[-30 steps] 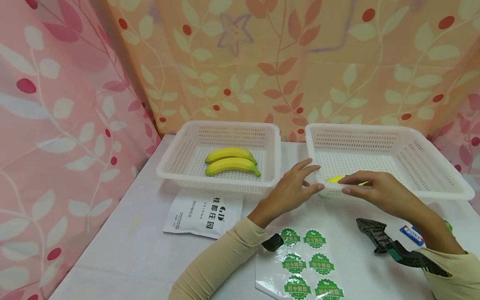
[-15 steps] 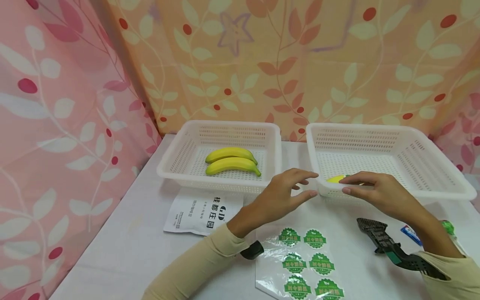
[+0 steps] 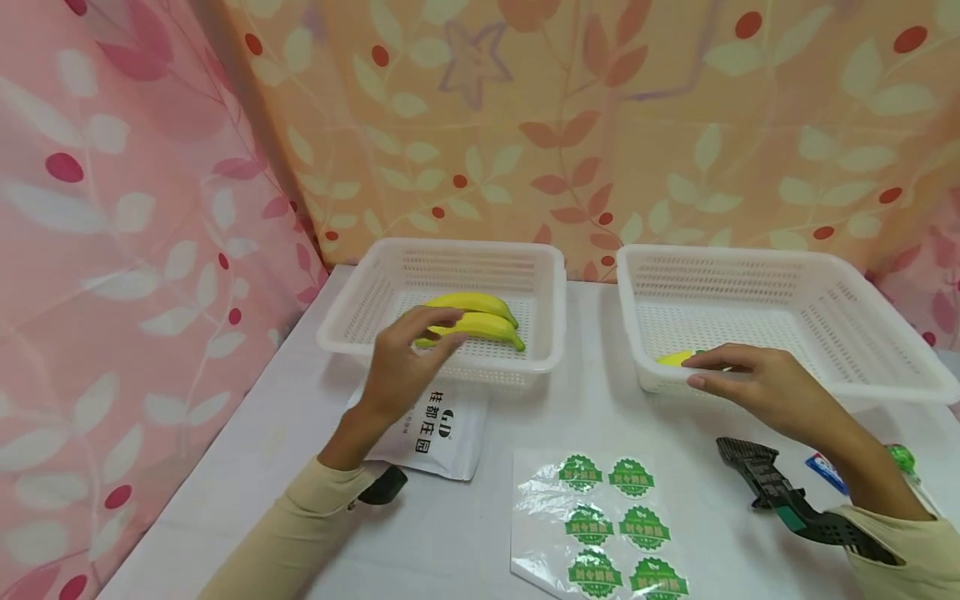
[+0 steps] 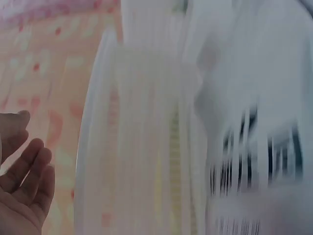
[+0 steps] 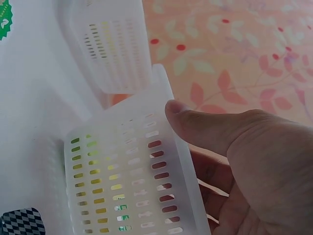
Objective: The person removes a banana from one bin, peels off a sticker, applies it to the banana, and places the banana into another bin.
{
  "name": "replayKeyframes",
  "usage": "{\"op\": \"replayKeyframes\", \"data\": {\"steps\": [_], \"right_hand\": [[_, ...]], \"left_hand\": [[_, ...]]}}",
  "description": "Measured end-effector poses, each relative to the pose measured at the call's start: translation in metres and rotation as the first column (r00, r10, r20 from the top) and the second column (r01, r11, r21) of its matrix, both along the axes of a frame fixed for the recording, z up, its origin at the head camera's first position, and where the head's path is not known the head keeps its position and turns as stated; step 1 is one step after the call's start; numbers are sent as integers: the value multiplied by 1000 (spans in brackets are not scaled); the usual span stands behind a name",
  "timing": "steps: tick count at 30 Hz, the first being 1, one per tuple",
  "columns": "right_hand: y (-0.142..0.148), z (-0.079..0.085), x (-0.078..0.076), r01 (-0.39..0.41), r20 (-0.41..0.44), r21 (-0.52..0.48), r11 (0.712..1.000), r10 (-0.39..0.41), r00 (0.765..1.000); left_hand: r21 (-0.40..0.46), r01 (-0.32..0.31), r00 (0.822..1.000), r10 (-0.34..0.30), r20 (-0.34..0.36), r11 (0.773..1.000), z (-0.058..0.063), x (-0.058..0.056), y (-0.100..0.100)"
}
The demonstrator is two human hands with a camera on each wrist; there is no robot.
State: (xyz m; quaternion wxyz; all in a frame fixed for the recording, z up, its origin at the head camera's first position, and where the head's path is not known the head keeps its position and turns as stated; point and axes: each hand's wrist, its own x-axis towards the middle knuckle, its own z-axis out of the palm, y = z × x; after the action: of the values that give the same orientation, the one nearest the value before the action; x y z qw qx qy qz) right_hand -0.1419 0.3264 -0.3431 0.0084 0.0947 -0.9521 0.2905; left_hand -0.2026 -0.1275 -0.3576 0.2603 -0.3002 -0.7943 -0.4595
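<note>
Two bananas (image 3: 480, 326) lie side by side in the left white basket (image 3: 553, 333). My left hand (image 3: 401, 362) hovers at that basket's front rim, thumb and fingers apart with nothing between them, overlapping the bananas in the head view. The left wrist view is blurred, with the left hand's fingers (image 4: 32, 181) at its edge. My right hand (image 3: 772, 392) grips the front rim of the right white basket (image 5: 117, 161), thumb outside and fingers inside. Beside those fingers a yellow fruit (image 3: 677, 358) lies inside the basket, mostly hidden by rim and hand.
A white coffee pouch (image 3: 431, 442) lies before the left basket. A sheet of round green stickers (image 3: 590, 527) lies at centre front. A small blue packet (image 3: 827, 472) and a green lollipop-like thing (image 3: 902, 457) lie by the right forearm. A patterned curtain (image 3: 570, 125) hangs behind.
My left hand has left the right basket's corner and swung left to the left basket's front rim. The right hand keeps its place on the right basket; the bananas have not moved.
</note>
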Motion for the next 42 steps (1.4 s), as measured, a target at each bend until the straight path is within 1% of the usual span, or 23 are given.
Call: {"op": "replayKeyframes", "data": {"steps": [2, 4, 6, 8, 10, 13, 14, 16, 18, 23, 25, 28, 32, 36, 39, 42], "right_hand": [[1, 0, 1, 7, 3, 6, 1000, -7, 1000], [2, 0, 2, 9, 2, 5, 1000, -9, 1000], [2, 0, 2, 6, 1, 1, 1000, -6, 1000], [1, 0, 2, 3, 1, -4, 1000, -3, 1000], [0, 1, 2, 1, 4, -5, 1000, -1, 1000], [-1, 2, 2, -2, 2, -5, 1000, 2, 1000], [-1, 2, 1, -3, 2, -3, 1000, 3, 1000], [-2, 2, 1, -6, -2, 1, 1000, 6, 1000], [-1, 3, 1, -6, -3, 12, 1000, 6, 1000], [-2, 6, -1, -15, 16, 16, 1000, 15, 1000], [-5, 9, -3, -24, 14, 7, 1000, 24, 1000], [-15, 15, -7, -43, -18, -5, 999, 43, 999], [-41, 27, -16, -85, -81, -39, 996, 82, 993], [-76, 40, -28, -152, -128, -84, 985, 141, 982], [-101, 44, -41, -198, -125, -119, 973, 183, 975], [-125, 45, -56, -234, -100, -146, 961, 221, 970]], "left_hand": [[-18, -100, 995, 100, 4, 995, 1, -6, -24], [-26, -197, 980, 198, 15, 980, 0, -13, -48], [-29, -283, 958, 284, 49, 959, -4, -19, -72], [-26, -340, 931, 340, 128, 940, -7, -22, -93], [-35, -370, 904, 369, 215, 928, -11, -24, -111], [-67, -383, 861, 382, 336, 921, -17, -24, -130], [-77, -378, 851, 380, 363, 922, -20, -24, -135], [-94, -365, 837, 370, 404, 926, -24, -25, -143], [-96, -341, 834, 348, 429, 935, -27, -26, -147], [-95, -306, 841, 316, 440, 947, -30, -26, -151], [-100, -304, 838, 316, 444, 947, -31, -27, -151], [-106, -305, 829, 318, 461, 947, -30, -27, -152], [-108, -305, 820, 319, 476, 946, -28, -26, -153], [-89, -298, 822, 304, 481, 950, -29, -26, -153], [-74, -289, 821, 288, 493, 954, -30, -25, -153], [-65, -281, 822, 275, 498, 958, -30, -25, -152]]}}
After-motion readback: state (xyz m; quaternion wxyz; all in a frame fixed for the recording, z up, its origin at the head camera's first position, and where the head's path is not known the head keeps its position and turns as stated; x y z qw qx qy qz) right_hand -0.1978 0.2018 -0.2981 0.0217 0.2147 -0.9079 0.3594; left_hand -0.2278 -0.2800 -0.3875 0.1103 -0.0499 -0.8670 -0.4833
